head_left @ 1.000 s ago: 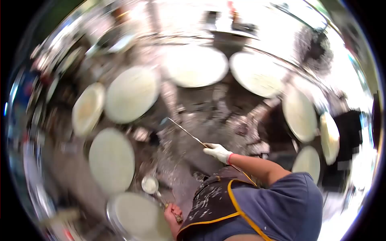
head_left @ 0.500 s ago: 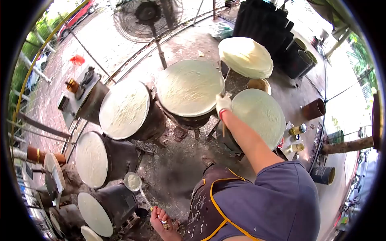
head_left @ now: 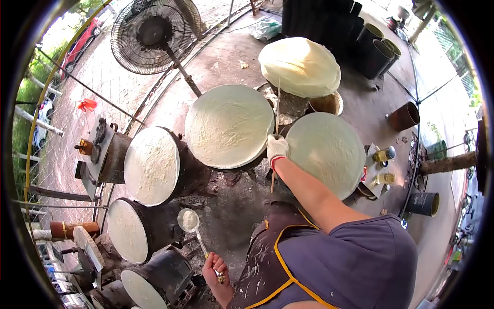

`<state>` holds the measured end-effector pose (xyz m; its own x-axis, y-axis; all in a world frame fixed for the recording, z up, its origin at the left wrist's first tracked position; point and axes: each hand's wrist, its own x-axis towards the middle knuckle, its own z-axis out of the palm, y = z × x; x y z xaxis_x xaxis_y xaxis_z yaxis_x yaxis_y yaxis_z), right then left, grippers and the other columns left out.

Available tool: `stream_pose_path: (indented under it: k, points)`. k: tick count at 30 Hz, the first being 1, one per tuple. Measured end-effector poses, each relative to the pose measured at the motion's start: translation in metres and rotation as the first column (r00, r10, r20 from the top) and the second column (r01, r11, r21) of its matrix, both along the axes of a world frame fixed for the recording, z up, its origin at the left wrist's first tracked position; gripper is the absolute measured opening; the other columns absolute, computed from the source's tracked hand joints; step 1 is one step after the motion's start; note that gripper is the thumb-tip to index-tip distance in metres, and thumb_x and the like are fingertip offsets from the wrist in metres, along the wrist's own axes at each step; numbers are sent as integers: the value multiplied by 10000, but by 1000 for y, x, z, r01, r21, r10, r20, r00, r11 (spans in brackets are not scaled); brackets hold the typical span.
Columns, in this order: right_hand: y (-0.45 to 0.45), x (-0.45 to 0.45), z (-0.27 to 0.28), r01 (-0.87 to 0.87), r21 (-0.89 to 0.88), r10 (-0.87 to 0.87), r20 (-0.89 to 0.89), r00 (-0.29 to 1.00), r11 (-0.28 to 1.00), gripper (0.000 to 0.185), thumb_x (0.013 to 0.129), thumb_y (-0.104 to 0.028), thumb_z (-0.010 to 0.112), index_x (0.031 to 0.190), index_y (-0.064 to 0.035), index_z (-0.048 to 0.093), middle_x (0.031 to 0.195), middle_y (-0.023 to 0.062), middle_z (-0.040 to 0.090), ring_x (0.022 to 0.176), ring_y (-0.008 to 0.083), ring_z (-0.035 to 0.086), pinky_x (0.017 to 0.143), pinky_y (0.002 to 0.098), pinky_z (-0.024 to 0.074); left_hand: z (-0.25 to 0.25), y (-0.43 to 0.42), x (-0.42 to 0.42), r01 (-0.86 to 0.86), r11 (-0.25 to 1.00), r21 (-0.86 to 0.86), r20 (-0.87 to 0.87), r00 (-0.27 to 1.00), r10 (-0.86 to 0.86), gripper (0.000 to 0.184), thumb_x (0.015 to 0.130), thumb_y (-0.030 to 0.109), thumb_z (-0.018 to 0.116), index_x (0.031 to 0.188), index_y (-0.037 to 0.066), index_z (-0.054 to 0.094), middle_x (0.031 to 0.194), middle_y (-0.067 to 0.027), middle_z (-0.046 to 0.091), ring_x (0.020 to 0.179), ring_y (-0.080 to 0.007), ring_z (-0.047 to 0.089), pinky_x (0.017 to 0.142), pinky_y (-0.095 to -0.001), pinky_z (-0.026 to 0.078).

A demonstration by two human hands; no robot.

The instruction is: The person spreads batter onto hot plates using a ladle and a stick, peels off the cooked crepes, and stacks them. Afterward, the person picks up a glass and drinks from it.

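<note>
My right hand (head_left: 278,149), in a white glove with a red band at the wrist, is closed around a thin wooden stick (head_left: 278,110). It hovers at the gap between two round drum-top griddles, one with a pale sheet of batter (head_left: 229,126) and one with a greener-looking sheet (head_left: 325,154). Whether the stick touches either sheet I cannot tell. Low in the view, my bare left hand (head_left: 218,275) grips a long-handled ladle (head_left: 189,220) with whitish batter in its bowl. The ladle is near the front of a batter-covered griddle at left (head_left: 127,232).
A stack of large pale round sheets (head_left: 300,67) sits behind the griddles. More batter-covered drums (head_left: 152,166) curve round to the left. A standing fan (head_left: 154,32) is at the back, with black cylinders (head_left: 319,26) farther right. Jars (head_left: 384,154) stand on a low surface at right.
The camera view has shifted. My right hand appears lower and farther left, with the stick now showing above and below the fist. The ladle appears farther right, still in my left hand.
</note>
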<state>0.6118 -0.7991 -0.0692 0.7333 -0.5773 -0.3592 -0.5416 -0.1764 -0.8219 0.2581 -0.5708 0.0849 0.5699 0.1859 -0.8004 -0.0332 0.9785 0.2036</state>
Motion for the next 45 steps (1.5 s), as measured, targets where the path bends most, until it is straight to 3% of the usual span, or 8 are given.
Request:
stream_pose_path:
  k: [9, 13, 19, 20, 23, 28, 31, 45]
  points:
    - [48, 4, 8, 169, 610, -354, 196, 915, 774, 200, 812, -268, 600, 800, -69, 578, 593, 22, 547, 408, 119, 452, 405, 287, 361, -2, 23, -3, 58, 998, -36, -2, 998, -58, 128, 950, 47, 437, 831, 22, 396, 654, -15, 387, 467, -59, 352, 381, -201, 317]
    - [35, 2, -32, 295, 210, -290, -54, 956, 932, 481, 740, -444, 648, 983, -29, 637, 918, 141, 671, 883, 307, 629, 809, 384, 462, -5, 34, -11, 46, 998, -39, -23, 999, -47, 156, 954, 50, 429, 805, 32, 384, 647, -15, 376, 465, -60, 356, 386, -204, 322]
    - [53, 3, 17, 185, 298, -168, -81, 982, 936, 557, 672, -451, 707, 938, 38, 669, 917, 217, 668, 856, 321, 650, 786, 385, 483, -20, 55, -28, 21, 1000, -19, -71, 997, -22, 201, 953, 61, 431, 764, 48, 364, 630, -13, 369, 451, -66, 353, 381, -210, 332]
    - [59, 16, 1, 241, 147, -238, -37, 971, 959, 419, 702, -333, 737, 790, 65, 641, 664, 88, 604, 620, 230, 585, 612, 382, 456, -32, 60, -36, 24, 1000, 19, -86, 996, -22, 202, 952, 64, 433, 763, 49, 364, 626, -12, 369, 449, -67, 354, 380, -210, 333]
    - [58, 69, -78, 195, 170, -187, -64, 980, 966, 432, 706, -342, 687, 833, 70, 653, 807, 196, 666, 717, 313, 646, 667, 384, 470, -15, 54, -33, 22, 989, 143, -168, 986, 2, 199, 950, 59, 432, 759, 59, 377, 615, 0, 344, 456, -70, 339, 402, -205, 331]
    - [88, 85, 37, 10, 406, -148, 310, 939, 914, 250, 735, -199, 629, 828, 31, 661, 639, 80, 592, 600, 166, 540, 606, 331, 436, 48, 36, 2, 145, 968, 207, -447, 894, -38, 235, 949, 44, 409, 716, 70, 386, 621, 19, 307, 465, -67, 306, 444, -202, 315]
    - [95, 70, 98, -59, 466, -133, 369, 920, 883, 254, 757, -184, 632, 869, 43, 656, 659, 28, 575, 593, 127, 508, 579, 286, 416, -36, 72, -37, 4, 999, -39, -66, 998, -7, 202, 950, 73, 443, 764, 58, 367, 611, -7, 366, 446, -69, 358, 379, -208, 341]
    - [-45, -65, 43, 210, 480, -331, 183, 926, 852, 193, 782, -187, 627, 809, 0, 664, 640, -35, 542, 570, 66, 456, 514, 251, 372, -36, 64, 5, 306, 949, -80, -119, 942, -313, 119, 955, 82, 420, 877, -5, 441, 662, -25, 415, 497, -85, 402, 416, -212, 370]
